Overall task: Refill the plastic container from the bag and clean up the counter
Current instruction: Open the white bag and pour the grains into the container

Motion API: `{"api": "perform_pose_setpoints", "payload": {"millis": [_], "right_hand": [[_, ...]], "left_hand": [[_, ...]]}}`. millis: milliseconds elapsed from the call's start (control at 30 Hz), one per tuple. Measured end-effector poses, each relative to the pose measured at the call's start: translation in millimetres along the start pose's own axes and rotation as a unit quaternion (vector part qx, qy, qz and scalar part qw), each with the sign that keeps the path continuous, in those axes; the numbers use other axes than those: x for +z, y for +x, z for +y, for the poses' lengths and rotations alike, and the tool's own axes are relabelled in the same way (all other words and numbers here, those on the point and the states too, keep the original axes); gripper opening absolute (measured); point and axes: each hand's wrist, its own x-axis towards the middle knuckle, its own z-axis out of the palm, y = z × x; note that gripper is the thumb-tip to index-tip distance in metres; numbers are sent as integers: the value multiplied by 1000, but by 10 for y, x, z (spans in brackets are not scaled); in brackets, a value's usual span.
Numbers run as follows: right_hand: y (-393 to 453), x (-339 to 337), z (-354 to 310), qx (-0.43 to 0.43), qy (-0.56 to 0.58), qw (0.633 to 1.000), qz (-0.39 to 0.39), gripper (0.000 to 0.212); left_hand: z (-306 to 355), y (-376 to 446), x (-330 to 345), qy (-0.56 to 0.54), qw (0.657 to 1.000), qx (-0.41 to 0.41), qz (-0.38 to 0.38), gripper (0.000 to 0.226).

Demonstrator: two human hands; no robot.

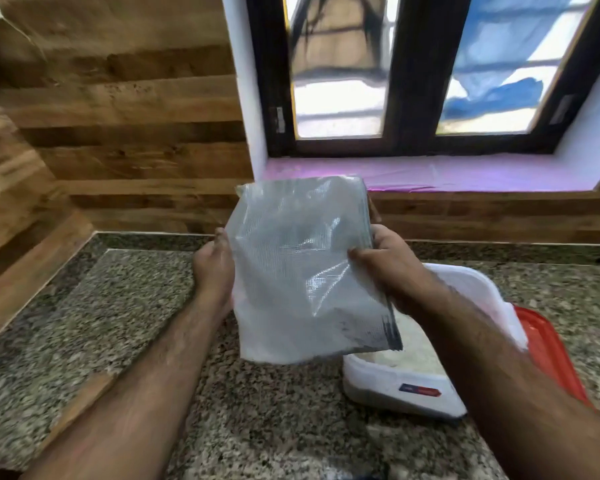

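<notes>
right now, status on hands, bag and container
Left hand and right hand both grip the bag, held above the counter. Container open, white contents inside. Red lid beside it. Nothing blocking.

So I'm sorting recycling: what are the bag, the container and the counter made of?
Bag: thin translucent plastic film, probably; it is glossy and creased, with a fine grid texture. Container: white, semi-opaque rigid plastic. Counter: speckled, polished stone, likely granite.

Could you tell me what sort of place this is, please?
Most likely a home kitchen: a speckled granite counter along a wood-look wall, a window above it, and an open plastic container of white food beside its red lid.
</notes>
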Motion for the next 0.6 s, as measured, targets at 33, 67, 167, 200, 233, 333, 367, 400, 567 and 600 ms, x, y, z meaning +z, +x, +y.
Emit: {"api": "perform_pose_setpoints", "payload": {"millis": [33,67,167,200,233,333,367,400,567,600], "right_hand": [[21,189,2,2,-22,1000,7,22],[43,394,28,0,-48,999,13,17],[80,1012,183,-4,-156,988,10,19],[67,1190,260,3,-185,983,10,22],[50,1354,361,15,-207,978,11,23],[-15,1744,762,80,-240,967,7,28],[-39,1831,895,106,-247,963,7,30],[-56,1894,1039,130,-259,957,8,30],[-104,1959,1624,215,-311,925,35,33],[-115,1958,1711,227,-316,920,47,39]], "left_hand": [[-76,101,-165,39,999,-11,-5,56],[-162,212,-329,77,997,-17,-9,58],[-437,475,-832,219,975,-19,-22,61],[-558,553,-993,262,965,-14,-23,61],[-636,585,-1121,294,955,-18,-25,64],[-999,637,-1412,324,942,-46,-77,79],[-1102,601,-1476,341,933,-64,-100,77],[-1243,590,-1542,354,924,-60,-128,78],[-1717,474,-1727,395,885,-45,-242,97],[-1783,472,-1734,409,874,-28,-262,99]]}}
